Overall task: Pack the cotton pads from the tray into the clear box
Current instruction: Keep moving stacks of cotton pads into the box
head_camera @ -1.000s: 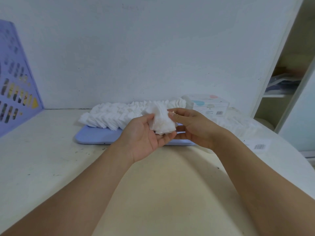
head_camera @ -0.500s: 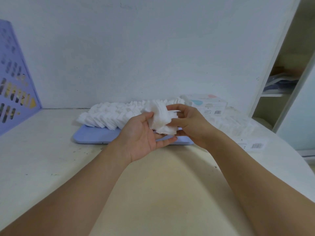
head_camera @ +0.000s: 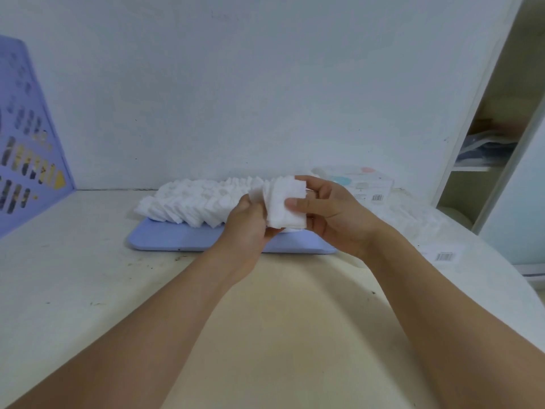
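Both hands met above the near edge of the flat lilac plastic tray (head_camera: 182,242) on the pale worktop (head_camera: 88,276). The right hand (head_camera: 333,215) kept a closed grip on a small stack of white square cotton pads (head_camera: 284,206), and the left hand (head_camera: 246,224) pinched its left side. More pads (head_camera: 188,200) lay in rows across the tray, their right end hidden behind the hands, while the clear box (head_camera: 413,219) at far right was faint and hard to make out.

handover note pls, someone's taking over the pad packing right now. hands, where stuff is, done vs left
Left hand and right hand: both hold one stack of pads above the tray's front edge.
Pile of loose pads lies on the tray.
Clear box sits right of the tray, with rows of pads in it.
Done: part of the box is filled.
Left: put the held stack in the box, then the tray pile.
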A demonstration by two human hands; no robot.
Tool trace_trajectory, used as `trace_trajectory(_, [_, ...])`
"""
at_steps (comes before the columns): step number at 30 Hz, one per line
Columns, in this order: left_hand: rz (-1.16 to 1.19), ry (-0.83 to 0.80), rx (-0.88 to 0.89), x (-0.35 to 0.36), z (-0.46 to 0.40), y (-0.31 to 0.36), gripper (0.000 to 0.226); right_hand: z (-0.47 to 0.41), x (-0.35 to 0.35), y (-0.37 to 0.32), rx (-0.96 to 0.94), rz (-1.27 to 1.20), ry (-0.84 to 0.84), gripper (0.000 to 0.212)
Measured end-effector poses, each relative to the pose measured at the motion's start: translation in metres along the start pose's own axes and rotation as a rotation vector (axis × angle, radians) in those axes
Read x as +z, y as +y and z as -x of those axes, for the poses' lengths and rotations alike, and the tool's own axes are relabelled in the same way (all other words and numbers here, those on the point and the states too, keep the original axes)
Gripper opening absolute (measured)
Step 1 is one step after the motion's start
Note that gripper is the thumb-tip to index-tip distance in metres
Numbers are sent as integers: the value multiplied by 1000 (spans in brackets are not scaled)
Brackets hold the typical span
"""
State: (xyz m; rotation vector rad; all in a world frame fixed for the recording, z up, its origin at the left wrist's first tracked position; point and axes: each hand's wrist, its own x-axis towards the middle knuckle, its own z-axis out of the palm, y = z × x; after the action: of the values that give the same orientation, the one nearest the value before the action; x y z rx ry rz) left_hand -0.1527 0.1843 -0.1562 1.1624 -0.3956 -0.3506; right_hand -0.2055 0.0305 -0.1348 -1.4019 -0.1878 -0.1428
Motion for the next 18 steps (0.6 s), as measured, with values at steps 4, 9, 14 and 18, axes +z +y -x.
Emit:
trace_trajectory(4, [165, 64, -49, 1, -1, 1, 34, -1, -3, 1, -3, 73, 94, 44])
trace_trajectory(9, [224, 2, -129, 3, -1, -1, 37, -3, -2, 6, -18, 122, 97, 31])
trace_trajectory(14, [220, -34, -121, 5, 0, 4, 48, -7, -1, 12, -53, 124, 153, 33])
trace_trajectory(18, [146, 21, -107, 3, 0, -1, 47, -9, -4, 16, -64, 137, 173, 24])
